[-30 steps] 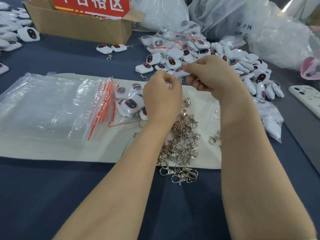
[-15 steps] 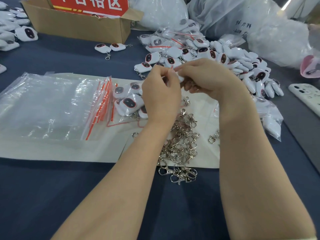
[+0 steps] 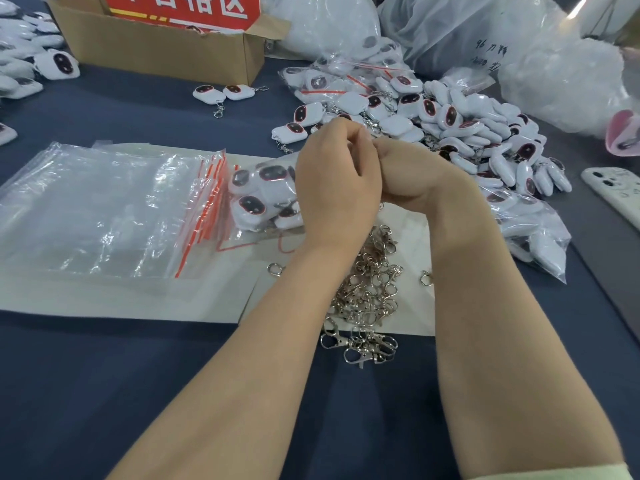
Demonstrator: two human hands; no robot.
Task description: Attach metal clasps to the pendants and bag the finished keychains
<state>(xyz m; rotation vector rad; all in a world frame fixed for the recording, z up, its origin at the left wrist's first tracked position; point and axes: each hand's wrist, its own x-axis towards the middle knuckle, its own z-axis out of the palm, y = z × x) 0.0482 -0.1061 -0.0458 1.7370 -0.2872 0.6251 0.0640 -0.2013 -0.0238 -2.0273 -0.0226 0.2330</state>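
Note:
My left hand (image 3: 337,181) and my right hand (image 3: 412,171) are pressed together above the table, fingers curled and fingertips meeting. What they pinch is hidden between them now; earlier a white pendant showed there. Below my wrists a pile of metal clasps (image 3: 367,289) lies on a white sheet (image 3: 138,299). A heap of white pendants with dark oval faces (image 3: 467,126) spreads behind my hands. A zip bag holding several pendants (image 3: 263,195) lies left of my left hand.
A stack of flat zip bags with red seals (image 3: 104,209) covers the left of the sheet. A cardboard box (image 3: 156,46) stands at the back, with two keychains (image 3: 221,93) in front of it. A phone (image 3: 616,199) lies at the right edge.
My hands have closed tighter together, and the right hand has turned over the pendant so that it no longer shows.

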